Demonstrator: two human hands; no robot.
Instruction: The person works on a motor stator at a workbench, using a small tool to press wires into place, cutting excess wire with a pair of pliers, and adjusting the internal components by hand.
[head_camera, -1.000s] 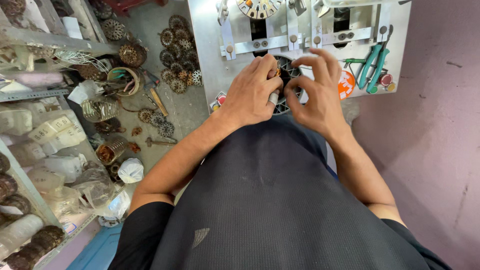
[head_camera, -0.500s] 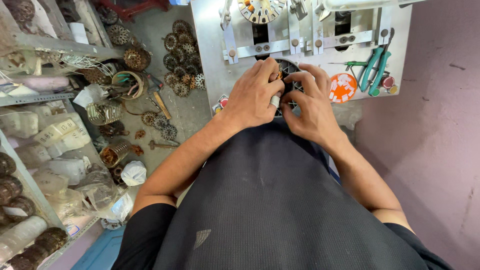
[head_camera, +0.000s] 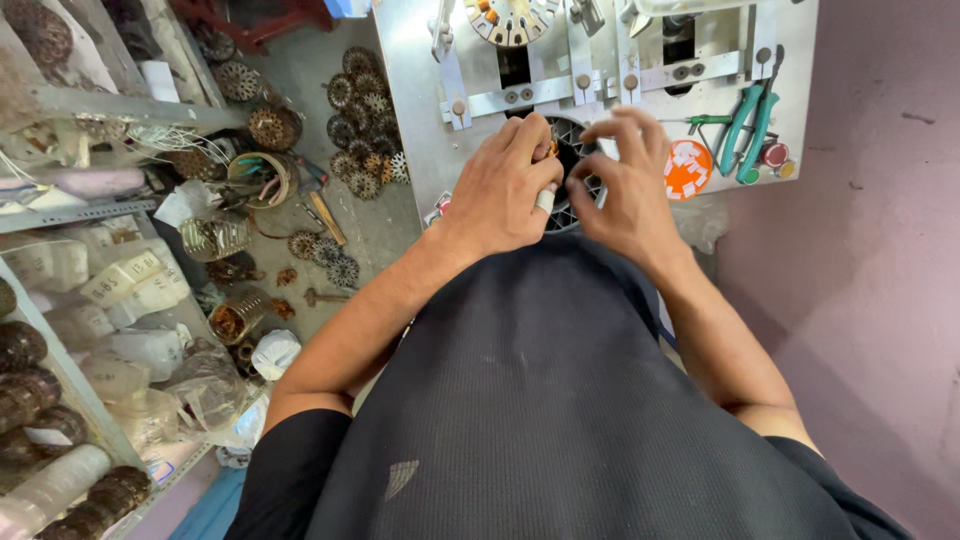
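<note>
A grey metal surface (head_camera: 420, 120) is seen under and beyond both hands, and it carries a fixture with pale bars and knobs (head_camera: 520, 95). At the far edge of it, beyond the left hand, a round dial with orange marks (head_camera: 512, 18) is placed.

To the left of the left hand, on the floor (head_camera: 300, 70), a heap of dark toothed stator cores (head_camera: 365, 120) is laid, and more of them are kept on the shelves (head_camera: 60, 300) further left, together with bags.

The round dark stator (head_camera: 572, 150) is located on the surface, directly between the two hands and partly hidden under them. The left hand (head_camera: 505, 190) is laid on its left side; its grip is closed on something small at the rim of the stator, where a little copper colour is seen, but what exactly is pinched cannot be told. A white tape is worn on one finger.

The right hand (head_camera: 625, 185) is held at the right side of the stator, fingers bent and spread over it; whether anything is gripped cannot be told.

Just to the right of the right hand an orange round disc (head_camera: 688, 168) is seen, and beside it green-handled pliers (head_camera: 748, 130).
</note>
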